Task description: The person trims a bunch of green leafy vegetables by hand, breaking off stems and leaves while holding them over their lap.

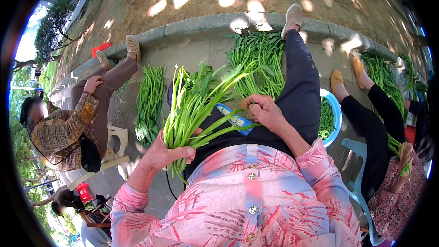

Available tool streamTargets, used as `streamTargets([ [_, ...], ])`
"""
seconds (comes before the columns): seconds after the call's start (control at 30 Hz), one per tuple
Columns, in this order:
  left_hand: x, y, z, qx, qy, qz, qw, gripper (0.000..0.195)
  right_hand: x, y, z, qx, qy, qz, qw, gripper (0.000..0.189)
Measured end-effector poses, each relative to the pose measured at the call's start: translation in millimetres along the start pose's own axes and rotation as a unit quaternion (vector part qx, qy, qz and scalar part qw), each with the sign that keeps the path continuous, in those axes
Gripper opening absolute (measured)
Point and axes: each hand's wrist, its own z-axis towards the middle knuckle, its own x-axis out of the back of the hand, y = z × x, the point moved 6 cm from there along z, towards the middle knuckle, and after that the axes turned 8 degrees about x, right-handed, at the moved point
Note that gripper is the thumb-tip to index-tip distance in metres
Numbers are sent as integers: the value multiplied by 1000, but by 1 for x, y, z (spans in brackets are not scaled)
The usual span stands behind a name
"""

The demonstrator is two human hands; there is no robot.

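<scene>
My left hand point(173, 151) is closed around a thick bunch of long green-stemmed leafy vegetables point(187, 120), which looks like water spinach. My right hand point(264, 111) pinches the end of a stem point(226, 115) that angles out of that bunch to the right. Behind the stems, a blue and white patterned thing point(236, 120) lies across my lap, mostly hidden. On the pavement beyond my knees spreads a large heap of the same greens point(257, 65). A narrower pile of greens point(150, 104) lies to the left.
A blue-rimmed basin point(337, 115) holding cut greens stands by my right leg. One person point(65, 130) sits at left, another point(391, 192) on a blue chair point(358, 151) at right, holding greens. A stone kerb point(205, 29) crosses in front, with more greens point(384, 75) along it.
</scene>
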Motion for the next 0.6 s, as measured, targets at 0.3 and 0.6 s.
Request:
streamTargets([
  [0.3, -2, 7, 1, 0, 14, -3, 1000, 48, -10, -13, 1, 56, -48, -165, 984, 11],
  [0.6, 1, 2, 1, 0, -6, -7, 1000, 48, -18, -21, -4, 115, -86, -175, 974, 10],
])
